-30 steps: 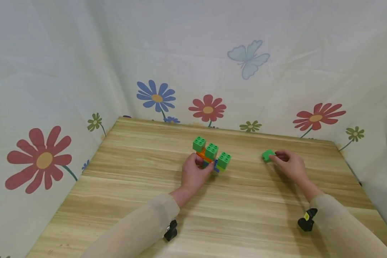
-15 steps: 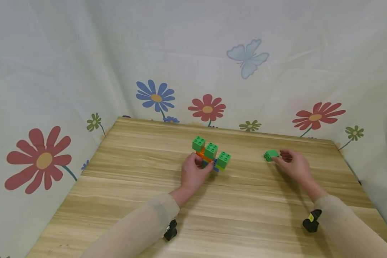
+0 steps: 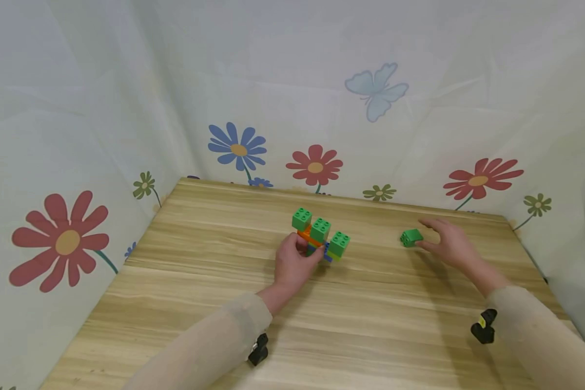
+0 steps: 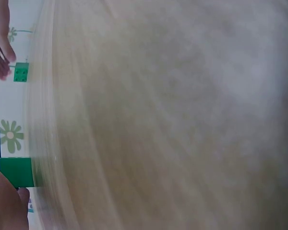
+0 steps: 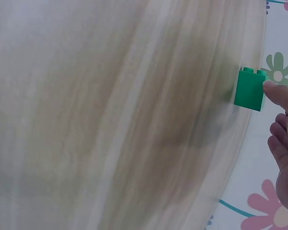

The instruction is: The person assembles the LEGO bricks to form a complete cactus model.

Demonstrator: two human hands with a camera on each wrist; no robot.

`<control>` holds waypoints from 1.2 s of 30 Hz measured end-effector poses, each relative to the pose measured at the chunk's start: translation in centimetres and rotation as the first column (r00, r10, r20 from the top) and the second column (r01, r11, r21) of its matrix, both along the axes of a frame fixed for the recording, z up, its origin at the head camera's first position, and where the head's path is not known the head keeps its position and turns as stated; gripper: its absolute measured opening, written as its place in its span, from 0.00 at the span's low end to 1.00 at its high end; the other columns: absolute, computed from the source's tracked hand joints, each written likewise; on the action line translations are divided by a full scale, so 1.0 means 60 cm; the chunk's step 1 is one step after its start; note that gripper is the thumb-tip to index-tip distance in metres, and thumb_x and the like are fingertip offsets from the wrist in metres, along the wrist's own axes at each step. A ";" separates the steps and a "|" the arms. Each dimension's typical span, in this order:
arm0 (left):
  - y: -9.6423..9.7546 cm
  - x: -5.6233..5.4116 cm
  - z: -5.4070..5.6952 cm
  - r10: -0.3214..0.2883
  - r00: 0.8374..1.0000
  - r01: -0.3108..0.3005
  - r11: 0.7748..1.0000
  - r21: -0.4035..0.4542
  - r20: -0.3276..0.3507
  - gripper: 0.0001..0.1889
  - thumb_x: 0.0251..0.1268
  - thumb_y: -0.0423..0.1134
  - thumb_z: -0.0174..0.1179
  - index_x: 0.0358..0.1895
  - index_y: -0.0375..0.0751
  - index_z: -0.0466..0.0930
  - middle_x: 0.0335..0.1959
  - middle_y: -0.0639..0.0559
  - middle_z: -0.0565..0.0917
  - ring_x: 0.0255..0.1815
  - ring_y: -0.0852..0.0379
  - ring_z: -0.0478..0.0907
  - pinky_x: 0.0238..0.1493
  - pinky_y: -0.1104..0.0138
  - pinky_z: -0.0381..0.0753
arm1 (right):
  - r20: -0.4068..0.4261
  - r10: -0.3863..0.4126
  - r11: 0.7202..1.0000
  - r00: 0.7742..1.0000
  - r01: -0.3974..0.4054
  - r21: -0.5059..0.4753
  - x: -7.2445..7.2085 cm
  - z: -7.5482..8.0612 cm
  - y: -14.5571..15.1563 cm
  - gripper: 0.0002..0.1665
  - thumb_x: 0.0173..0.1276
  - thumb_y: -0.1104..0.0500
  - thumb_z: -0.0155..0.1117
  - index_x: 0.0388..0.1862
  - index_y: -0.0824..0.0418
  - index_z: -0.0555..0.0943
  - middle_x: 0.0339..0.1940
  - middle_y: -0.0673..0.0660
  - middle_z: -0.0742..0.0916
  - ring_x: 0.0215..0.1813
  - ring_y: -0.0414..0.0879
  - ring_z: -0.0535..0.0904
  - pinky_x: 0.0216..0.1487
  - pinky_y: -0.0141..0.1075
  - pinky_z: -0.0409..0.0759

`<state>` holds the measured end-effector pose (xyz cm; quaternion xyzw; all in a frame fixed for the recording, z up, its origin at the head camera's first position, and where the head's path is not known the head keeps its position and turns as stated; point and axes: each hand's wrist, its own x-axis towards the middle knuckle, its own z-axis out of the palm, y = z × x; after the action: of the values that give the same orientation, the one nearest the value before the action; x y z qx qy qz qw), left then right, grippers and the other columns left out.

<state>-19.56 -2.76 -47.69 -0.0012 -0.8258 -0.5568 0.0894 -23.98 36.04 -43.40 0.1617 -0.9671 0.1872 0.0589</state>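
In the head view my left hand [image 3: 294, 264] grips a build of toy building bricks near the middle of the table. Three green bricks [image 3: 320, 229] top the build, over an orange brick [image 3: 310, 236], with blue and lime pieces lower down. My fingers hide part of its base. To the right, a loose green brick [image 3: 411, 238] lies on its side, studs facing left. My right hand [image 3: 452, 245] is right beside it, thumb and fingers spread apart. In the right wrist view the thumb tip overlaps the edge of the green brick [image 5: 250, 89].
The wood-grain table [image 3: 214, 216] meets a white curtain [image 3: 283, 81] printed with flowers and a butterfly at the back and sides. Black wrist cameras [image 3: 258, 349] hang below both sleeves.
The green brick at the right has tipped so its studs face left. My right hand has let go of it, drawn slightly right and spread its fingers. My left hand holds still.
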 end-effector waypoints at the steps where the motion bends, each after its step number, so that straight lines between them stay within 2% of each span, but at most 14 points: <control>1: 0.000 0.000 0.000 -0.001 1.000 0.001 1.000 0.000 0.002 0.18 0.64 0.42 0.77 0.42 0.38 0.76 0.43 0.49 0.83 0.47 0.51 0.82 0.52 0.59 0.88 | 0.015 0.003 1.000 1.000 -0.003 0.015 -0.002 0.002 -0.002 0.37 0.69 0.60 0.78 0.72 0.73 0.75 0.68 0.77 0.80 0.68 0.76 0.76 0.66 0.71 0.74; 8: 0.000 0.000 -0.002 -0.007 1.000 0.007 1.000 -0.002 0.002 0.18 0.64 0.42 0.77 0.42 0.38 0.76 0.43 0.48 0.83 0.47 0.50 0.83 0.51 0.59 0.88 | 0.077 0.022 0.998 0.997 -0.026 0.062 -0.013 0.003 -0.012 0.34 0.70 0.61 0.77 0.72 0.70 0.77 0.68 0.76 0.81 0.70 0.75 0.75 0.70 0.70 0.72; 18: 0.000 0.001 -0.002 -0.007 1.000 0.007 1.000 0.008 0.002 0.18 0.64 0.42 0.77 0.42 0.38 0.76 0.42 0.48 0.83 0.47 0.50 0.83 0.51 0.58 0.88 | -0.003 0.082 0.996 0.997 -0.082 0.046 -0.011 -0.010 -0.021 0.27 0.67 0.65 0.78 0.62 0.74 0.82 0.55 0.73 0.87 0.57 0.70 0.84 0.59 0.66 0.81; 25: 0.000 0.000 0.001 0.004 1.000 -0.003 1.000 -0.010 0.012 0.18 0.64 0.42 0.78 0.42 0.38 0.76 0.42 0.49 0.82 0.46 0.52 0.82 0.51 0.59 0.87 | -0.033 0.117 0.993 0.993 -0.116 0.020 -0.005 -0.014 -0.019 0.23 0.65 0.66 0.80 0.57 0.74 0.85 0.49 0.69 0.89 0.52 0.67 0.86 0.55 0.64 0.83; 31: 0.001 0.000 0.001 0.002 1.000 -0.002 1.000 -0.009 0.018 0.18 0.64 0.42 0.77 0.41 0.39 0.76 0.42 0.50 0.82 0.46 0.53 0.81 0.52 0.59 0.88 | -0.017 0.163 0.986 0.987 -0.162 0.033 0.004 -0.005 -0.021 0.26 0.63 0.65 0.82 0.58 0.73 0.85 0.51 0.69 0.89 0.54 0.67 0.86 0.56 0.64 0.83; 36: 0.001 -0.001 -0.001 -0.001 1.000 0.002 1.000 -0.008 0.012 0.18 0.64 0.42 0.77 0.41 0.39 0.76 0.42 0.50 0.82 0.46 0.53 0.81 0.52 0.59 0.88 | 0.040 0.174 0.983 0.984 -0.176 0.053 0.010 0.014 -0.023 0.31 0.64 0.62 0.82 0.63 0.72 0.83 0.57 0.71 0.88 0.59 0.69 0.84 0.60 0.66 0.81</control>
<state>-19.60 -2.72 -47.76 0.0012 -0.8287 -0.5534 0.0840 -23.36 34.64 -42.56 0.2445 -0.9549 0.1670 0.0206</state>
